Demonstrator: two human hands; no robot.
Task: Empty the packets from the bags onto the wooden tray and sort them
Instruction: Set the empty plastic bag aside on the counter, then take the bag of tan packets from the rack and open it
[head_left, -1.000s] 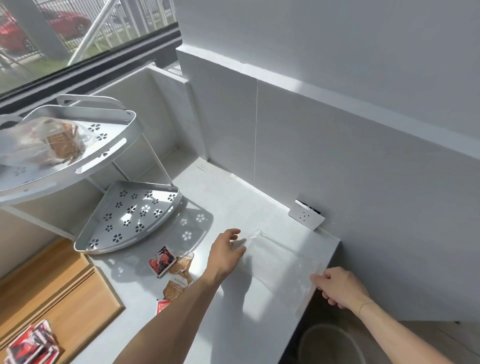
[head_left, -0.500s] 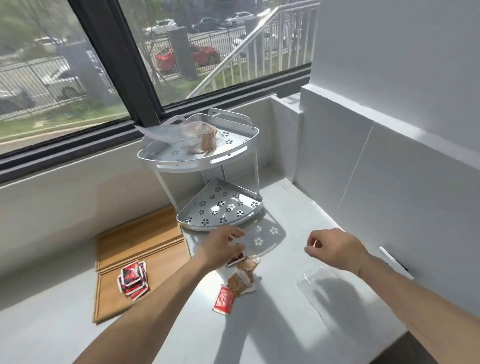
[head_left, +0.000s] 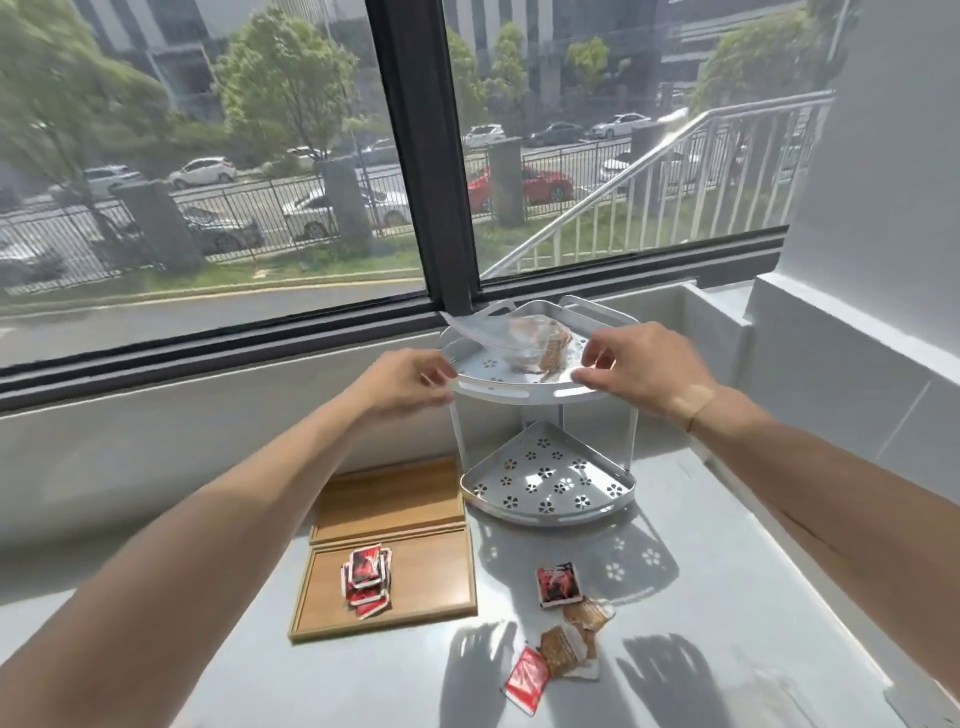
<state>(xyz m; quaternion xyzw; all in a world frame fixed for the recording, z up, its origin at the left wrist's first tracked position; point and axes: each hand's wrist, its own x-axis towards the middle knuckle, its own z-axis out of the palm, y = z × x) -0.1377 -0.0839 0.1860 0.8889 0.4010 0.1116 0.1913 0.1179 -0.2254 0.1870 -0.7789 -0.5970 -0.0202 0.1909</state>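
Observation:
A clear plastic bag (head_left: 530, 340) with brown packets inside lies on the top shelf (head_left: 514, 391) of a white corner rack. My left hand (head_left: 410, 382) is at the shelf's left rim, fingers loosely curled and holding nothing. At the bag's right end, my right hand (head_left: 636, 369) has its fingertips close to the plastic, and no grip shows. The wooden tray (head_left: 431, 582) lies on the counter below, with a stack of red packets (head_left: 366, 577) in its near compartment. Two red packets (head_left: 558, 584) and two brown packets (head_left: 563, 649) lie loose on the counter to the tray's right.
The rack's lower shelf (head_left: 550, 483) holds nothing and stands against the tray's far right corner. A window with a dark frame (head_left: 431, 208) runs behind the rack. A white wall (head_left: 857, 389) bounds the counter on the right.
Both hands have risen from the counter to the rack's top shelf. The empty clear bag was left lying on the counter at the right, and the view has swung up toward the window.

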